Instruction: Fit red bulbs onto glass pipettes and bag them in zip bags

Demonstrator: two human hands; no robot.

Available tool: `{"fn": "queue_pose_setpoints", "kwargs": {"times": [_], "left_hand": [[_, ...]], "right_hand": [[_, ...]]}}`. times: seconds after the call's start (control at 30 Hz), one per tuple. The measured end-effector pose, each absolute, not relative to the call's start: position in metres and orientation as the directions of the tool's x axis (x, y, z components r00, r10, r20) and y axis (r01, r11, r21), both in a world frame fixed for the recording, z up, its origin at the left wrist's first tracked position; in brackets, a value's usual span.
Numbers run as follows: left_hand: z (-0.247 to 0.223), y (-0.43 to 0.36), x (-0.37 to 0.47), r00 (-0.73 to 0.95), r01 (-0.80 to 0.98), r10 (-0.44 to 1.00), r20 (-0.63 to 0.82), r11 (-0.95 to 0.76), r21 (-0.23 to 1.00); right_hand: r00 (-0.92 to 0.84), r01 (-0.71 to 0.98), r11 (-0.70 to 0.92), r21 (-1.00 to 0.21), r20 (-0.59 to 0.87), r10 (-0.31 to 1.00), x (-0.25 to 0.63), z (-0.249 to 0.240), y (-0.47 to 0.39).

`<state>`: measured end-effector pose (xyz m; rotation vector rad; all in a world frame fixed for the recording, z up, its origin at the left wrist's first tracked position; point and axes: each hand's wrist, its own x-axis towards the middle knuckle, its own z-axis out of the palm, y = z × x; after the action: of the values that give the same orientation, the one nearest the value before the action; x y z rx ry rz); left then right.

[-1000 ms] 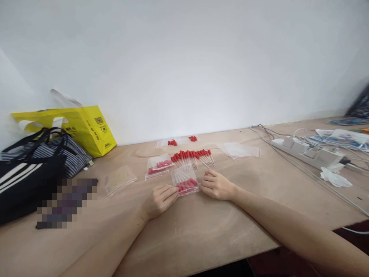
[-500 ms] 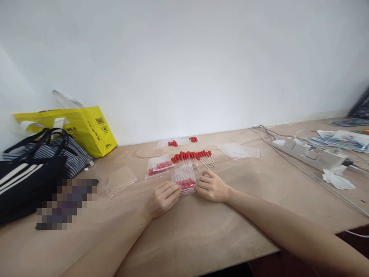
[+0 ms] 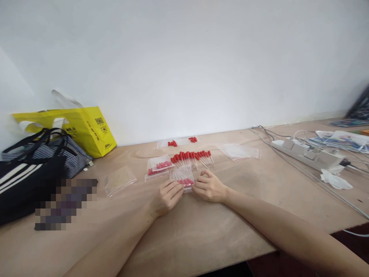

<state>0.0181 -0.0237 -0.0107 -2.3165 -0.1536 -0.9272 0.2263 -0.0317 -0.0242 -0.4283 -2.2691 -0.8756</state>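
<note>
A small clear zip-lock bag (image 3: 182,174) lies low over the table, holding several slim pale sticks with red ends. My left hand (image 3: 169,195) pinches its near left corner, fingers closed and partly covering the red ends. On the right edge, my right hand (image 3: 209,186) grips the same bag with curled fingers. Just beyond it, loose red-ended sticks (image 3: 191,156) lie fanned in a row, red ends pointing away. Two overlapping filled zip-lock bags (image 3: 158,172) rest to the left of the held one.
Flat clear bags lie at left (image 3: 120,180) and back right (image 3: 238,151). More red-ended sticks (image 3: 172,143) sit near the wall. A yellow bag (image 3: 99,132) and striped bag (image 3: 76,154) stand left. At right are a power strip (image 3: 304,156), cables and crumpled tissue (image 3: 336,179).
My left hand has slid slightly right along the bag's near edge, covering more of the red ends. The right hand stays in nearly the same place.
</note>
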Motion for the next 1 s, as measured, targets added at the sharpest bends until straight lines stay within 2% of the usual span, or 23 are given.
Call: {"fn": "queue_pose_setpoints", "kwargs": {"times": [0.57, 0.67, 0.73, 0.8, 0.87, 0.93, 1.0], "left_hand": [[0.004, -0.03, -0.005, 0.757, 0.457, 0.008, 0.654, -0.721, -0.521], [0.004, -0.027, -0.01, 0.775, 0.422, 0.019, 0.631, -0.759, -0.495], [0.002, -0.026, -0.015, 0.783, 0.385, 0.039, 0.621, -0.815, -0.434], [0.001, -0.026, -0.019, 0.746, 0.43, 0.188, 0.639, -0.868, -0.247], [-0.001, -0.026, -0.019, 0.611, 0.563, 0.505, 0.61, -0.819, 0.114], [-0.003, -0.025, -0.015, 0.383, 0.638, 0.81, 0.445, -0.58, 0.506], [-0.004, -0.026, -0.009, 0.203, 0.569, 0.944, 0.26, -0.33, 0.753]], "right_hand": [[-0.697, 0.54, 0.726, 0.426, 0.71, 0.101, 0.223, -0.025, -0.031], [-0.675, 0.566, 0.712, 0.415, 0.73, 0.111, 0.225, -0.026, -0.03], [-0.674, 0.565, 0.712, 0.416, 0.731, 0.107, 0.226, -0.027, -0.029], [-0.696, 0.545, 0.726, 0.42, 0.709, 0.112, 0.228, -0.027, -0.028], [-0.726, 0.518, 0.757, 0.399, 0.673, 0.142, 0.229, -0.028, -0.03], [-0.739, 0.502, 0.798, 0.333, 0.644, 0.197, 0.229, -0.028, -0.033], [-0.732, 0.496, 0.837, 0.23, 0.629, 0.261, 0.227, -0.028, -0.038]]}}
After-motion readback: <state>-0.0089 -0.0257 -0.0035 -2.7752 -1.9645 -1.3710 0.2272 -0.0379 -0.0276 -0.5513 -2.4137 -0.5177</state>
